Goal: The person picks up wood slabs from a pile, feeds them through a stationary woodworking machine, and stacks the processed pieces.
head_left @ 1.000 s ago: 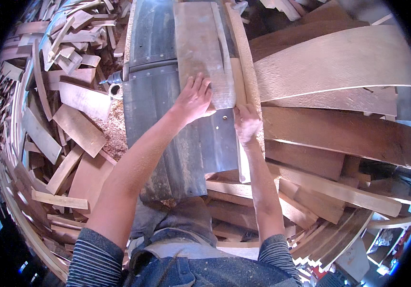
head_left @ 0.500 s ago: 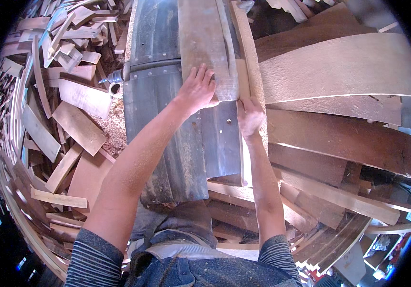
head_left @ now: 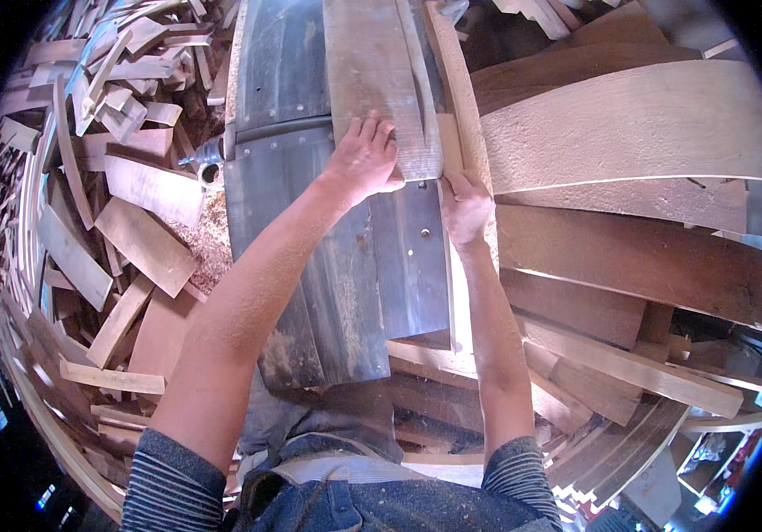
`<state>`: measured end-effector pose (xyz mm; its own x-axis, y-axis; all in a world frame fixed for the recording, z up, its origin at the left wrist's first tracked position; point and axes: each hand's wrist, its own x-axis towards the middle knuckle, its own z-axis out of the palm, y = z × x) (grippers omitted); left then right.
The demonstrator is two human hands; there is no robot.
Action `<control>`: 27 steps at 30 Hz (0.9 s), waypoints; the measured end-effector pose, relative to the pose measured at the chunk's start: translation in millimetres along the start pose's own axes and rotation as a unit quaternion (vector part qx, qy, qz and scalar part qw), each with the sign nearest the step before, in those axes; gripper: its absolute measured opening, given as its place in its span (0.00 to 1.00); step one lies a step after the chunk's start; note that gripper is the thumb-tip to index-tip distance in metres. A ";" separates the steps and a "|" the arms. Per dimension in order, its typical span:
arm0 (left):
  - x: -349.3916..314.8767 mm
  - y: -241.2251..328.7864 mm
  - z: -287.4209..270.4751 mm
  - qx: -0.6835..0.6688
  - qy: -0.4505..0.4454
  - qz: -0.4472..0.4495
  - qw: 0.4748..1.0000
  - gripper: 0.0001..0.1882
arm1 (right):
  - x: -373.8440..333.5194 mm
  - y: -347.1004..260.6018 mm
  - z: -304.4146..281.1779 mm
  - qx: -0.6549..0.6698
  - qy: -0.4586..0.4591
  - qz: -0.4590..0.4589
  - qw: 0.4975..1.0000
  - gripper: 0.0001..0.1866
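A long flat wooden board (head_left: 372,66) lies on the dark metal machine table (head_left: 288,204) and reaches away from me. Over its near end, my left hand (head_left: 363,158) is closed, with bent fingers on the top face and the thumb by the end edge. My right hand (head_left: 467,208) is closed at the board's near right corner, its fingers curled beside a pale wooden strip (head_left: 450,142). What those right fingers hold, if anything, is hidden. Along the table's right side runs a pale, dusty wooden fence (head_left: 461,84).
Wood offcuts (head_left: 146,244) are heaped on the left, with shavings (head_left: 214,232) against the table. A short pipe end (head_left: 210,175) sticks out there. Wide planks (head_left: 629,129) are stacked close along the right side. More boards (head_left: 434,403) lie below the table's near edge.
The board has slid a little farther away from me along the table, and both hands have moved with its near end. The view has shifted slightly.
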<state>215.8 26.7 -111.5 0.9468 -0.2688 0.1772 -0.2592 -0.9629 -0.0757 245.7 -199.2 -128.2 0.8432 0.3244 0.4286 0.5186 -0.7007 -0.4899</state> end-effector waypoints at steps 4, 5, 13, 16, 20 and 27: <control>3.1 -5.5 -2.0 -0.002 0.013 0.002 1.000 0.37 | 6.3 4.0 5.3 -0.003 0.001 -0.004 1.000 0.05; 3.7 -6.3 -2.5 -0.002 0.012 0.002 1.000 0.37 | 7.6 3.8 5.8 -0.002 0.002 -0.005 1.000 0.05; 10.1 -15.4 -2.8 -0.002 0.030 0.011 0.999 0.36 | 17.9 0.0 5.9 0.002 -0.006 -0.009 1.000 0.04; 13.7 -17.0 -1.8 -0.006 0.030 0.011 0.999 0.35 | 20.5 5.2 10.2 0.010 -0.001 -0.010 1.000 0.04; 17.2 -24.8 7.3 -0.006 0.056 0.012 0.998 0.35 | 26.7 3.8 12.9 0.004 -0.004 -0.016 1.000 0.04; 33.7 -42.0 0.3 -0.012 0.030 0.017 0.999 0.34 | 52.9 9.1 16.7 0.038 -0.012 -0.032 0.999 0.04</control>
<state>258.6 58.1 -102.6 0.9242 -0.3018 0.2340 -0.2963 -0.9533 -0.0590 297.3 -177.8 -122.7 0.8103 0.3830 0.4436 0.5805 -0.6282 -0.5180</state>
